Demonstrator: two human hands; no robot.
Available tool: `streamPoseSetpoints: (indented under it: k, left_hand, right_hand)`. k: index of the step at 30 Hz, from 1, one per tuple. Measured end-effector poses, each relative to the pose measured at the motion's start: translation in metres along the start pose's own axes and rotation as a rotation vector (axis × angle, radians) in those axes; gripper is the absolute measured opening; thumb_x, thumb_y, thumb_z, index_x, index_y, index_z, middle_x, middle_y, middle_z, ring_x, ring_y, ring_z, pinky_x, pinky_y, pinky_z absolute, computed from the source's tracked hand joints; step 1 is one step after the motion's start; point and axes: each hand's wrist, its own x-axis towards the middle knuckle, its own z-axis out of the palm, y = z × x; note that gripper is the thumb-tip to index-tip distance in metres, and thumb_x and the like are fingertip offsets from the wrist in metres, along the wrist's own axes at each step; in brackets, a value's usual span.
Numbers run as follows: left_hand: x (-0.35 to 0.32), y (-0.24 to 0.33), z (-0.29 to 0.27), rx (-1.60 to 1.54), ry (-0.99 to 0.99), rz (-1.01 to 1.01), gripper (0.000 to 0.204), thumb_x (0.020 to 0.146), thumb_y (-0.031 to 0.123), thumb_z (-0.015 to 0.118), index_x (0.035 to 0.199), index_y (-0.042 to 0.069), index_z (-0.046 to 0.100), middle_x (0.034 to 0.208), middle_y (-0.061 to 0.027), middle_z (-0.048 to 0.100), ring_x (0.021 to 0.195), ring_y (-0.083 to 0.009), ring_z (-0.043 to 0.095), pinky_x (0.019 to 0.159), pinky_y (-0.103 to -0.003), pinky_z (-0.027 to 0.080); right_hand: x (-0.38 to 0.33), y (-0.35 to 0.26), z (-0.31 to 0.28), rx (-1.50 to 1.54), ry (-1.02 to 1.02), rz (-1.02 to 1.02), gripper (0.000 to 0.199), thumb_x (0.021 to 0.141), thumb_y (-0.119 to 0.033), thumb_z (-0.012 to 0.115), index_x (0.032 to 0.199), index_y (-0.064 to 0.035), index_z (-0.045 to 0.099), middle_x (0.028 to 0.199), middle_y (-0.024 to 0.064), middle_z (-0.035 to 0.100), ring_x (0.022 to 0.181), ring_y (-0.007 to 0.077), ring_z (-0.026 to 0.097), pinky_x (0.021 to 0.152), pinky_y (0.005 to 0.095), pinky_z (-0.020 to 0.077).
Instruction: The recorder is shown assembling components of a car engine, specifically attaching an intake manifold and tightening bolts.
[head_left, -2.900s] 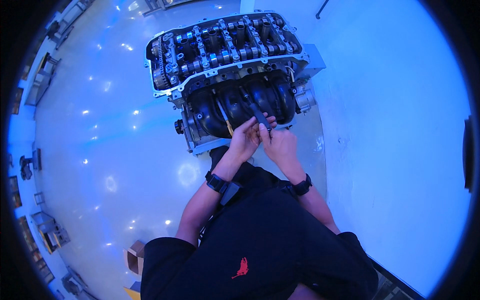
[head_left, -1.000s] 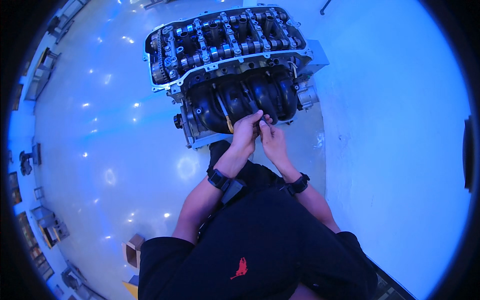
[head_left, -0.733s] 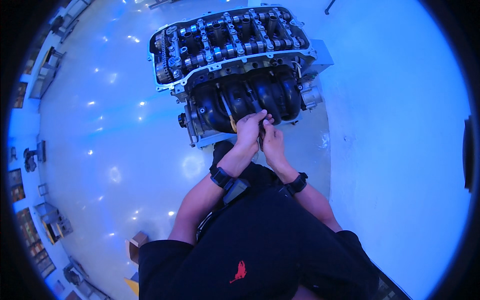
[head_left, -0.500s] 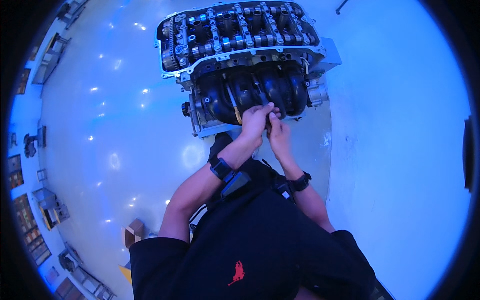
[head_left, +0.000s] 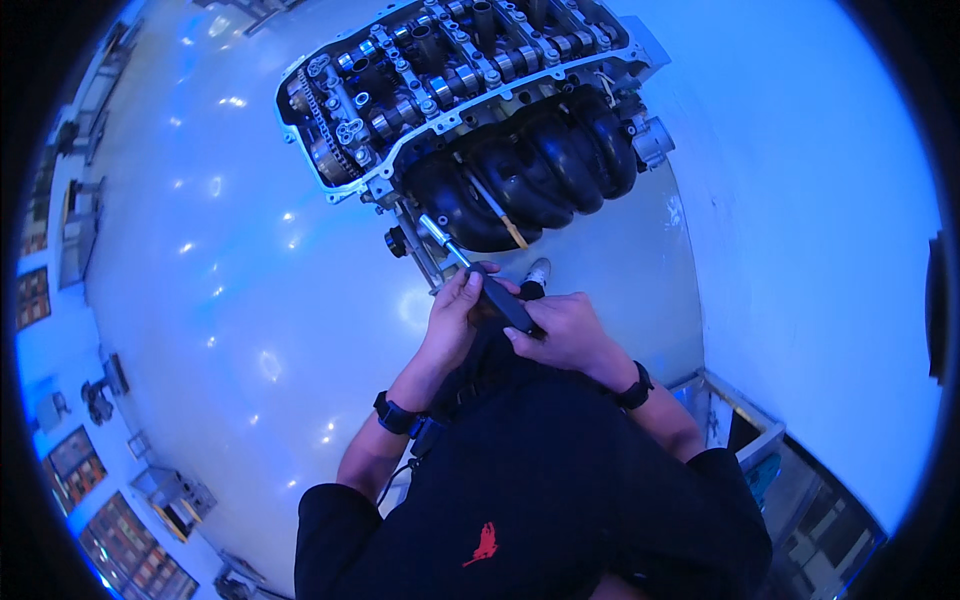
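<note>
Both my hands hold a socket driver with a black handle point(head_left: 507, 306) and a bright metal shaft, its chrome socket point(head_left: 432, 227) pointing up and to the left. My left hand point(head_left: 455, 320) closes round the handle where the shaft begins. At the handle's rear end is my right hand point(head_left: 568, 335), fingers curled on it. The socket overlaps the left lower side of an engine's black intake manifold point(head_left: 540, 165) in the picture; whether it touches, I cannot tell. A thin rod with a tan end point(head_left: 515, 235) lies across the manifold's front.
Above the manifold is the open cylinder head point(head_left: 450, 80), with camshafts and a timing chain on its left. A silver throttle body point(head_left: 653, 143) sticks out at the right. A metal-framed stand point(head_left: 745, 400) is at the lower right, beside a pale wall point(head_left: 800, 250).
My hands have moved down and back from the manifold, and the driver now shows whole, its socket turned up-left. The view has shifted, so the engine appears tilted.
</note>
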Motion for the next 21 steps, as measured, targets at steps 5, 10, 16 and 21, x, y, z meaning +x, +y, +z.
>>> streamPoseSetpoints:
  k: [5,10,16,21]
  left_hand:
    - [0.009,0.003,-0.040,-0.058,0.029,-0.083,0.039,0.096,0.035,0.039,0.115,0.001,0.044,0.097,-0.0129,0.060,0.089,-0.0237,0.060,0.084,-0.036,0.047]
    - [0.013,0.007,-0.064,-0.159,0.054,-0.218,0.040,0.096,0.035,0.042,0.115,0.000,0.045,0.099,-0.0129,0.061,0.090,-0.0228,0.061,0.085,-0.036,0.047]
    - [0.012,0.011,-0.072,-0.189,0.017,-0.240,0.039,0.096,0.031,0.041,0.119,0.000,0.045,0.108,-0.0145,0.055,0.100,-0.0258,0.056,0.090,-0.039,0.044]
    - [0.014,0.015,-0.075,-0.193,-0.052,-0.254,0.041,0.096,0.028,0.041,0.125,0.000,0.042,0.116,-0.0157,0.053,0.104,-0.0266,0.055,0.094,-0.039,0.042]
  right_hand:
    - [0.014,-0.020,0.038,-0.035,0.081,0.175,0.024,0.075,-0.027,0.067,0.069,-0.0046,0.059,0.059,0.0112,0.058,0.052,0.0297,0.058,0.049,0.0373,0.0458]
    - [0.024,-0.030,0.073,-0.038,0.163,0.300,0.023,0.076,-0.025,0.066,0.070,-0.0043,0.060,0.059,0.0116,0.058,0.052,0.0305,0.058,0.049,0.0377,0.0461]
    - [0.018,-0.026,0.094,-0.107,0.174,0.291,0.023,0.077,-0.025,0.066,0.076,-0.0032,0.058,0.062,0.0127,0.059,0.055,0.0306,0.059,0.050,0.0385,0.0466]
    - [0.022,-0.029,0.094,-0.148,0.168,0.309,0.027,0.081,-0.028,0.062,0.077,-0.0027,0.057,0.062,0.0132,0.058,0.056,0.0312,0.059,0.051,0.0396,0.0463]
